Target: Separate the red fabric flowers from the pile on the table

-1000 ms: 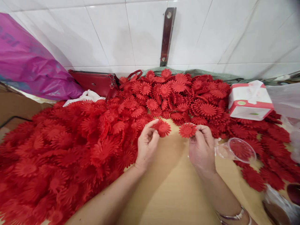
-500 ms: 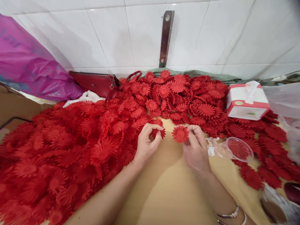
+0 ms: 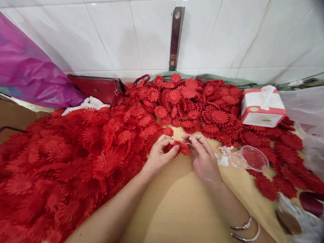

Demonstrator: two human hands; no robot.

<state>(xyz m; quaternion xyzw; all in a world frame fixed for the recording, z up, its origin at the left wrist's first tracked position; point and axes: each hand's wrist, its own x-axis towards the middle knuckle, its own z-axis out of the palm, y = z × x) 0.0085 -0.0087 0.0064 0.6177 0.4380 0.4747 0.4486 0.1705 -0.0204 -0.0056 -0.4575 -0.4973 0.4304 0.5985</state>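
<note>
A red artificial flower [image 3: 184, 149] with narrow petals is tilted edge-on over the table. My left hand [image 3: 162, 152] pinches its left side between thumb and forefinger. Close by on the right, my right hand [image 3: 204, 157] has thumb and forefinger pressed together at a thin pale line beside the flower; what it grips is too small to name. Behind and left of my hands spreads a big heap of loose red flower layers [image 3: 101, 162]. Another pile of red flowers [image 3: 174, 96] lies against the wall side.
A tissue pack [image 3: 263, 107] sits on flowers at the right. Nearer stands a clear plastic cup [image 3: 254, 158] beside white scraps [image 3: 224, 159]. A red handbag [image 3: 93, 88] and a purple plastic bag [image 3: 32, 67] are at the back left. A metal bracket [image 3: 176, 38] is fixed to the tiled wall.
My right hand has moved left, close to my left hand. The flower that faced me at my right fingertips is now edge-on between both hands. The view has shifted slightly.
</note>
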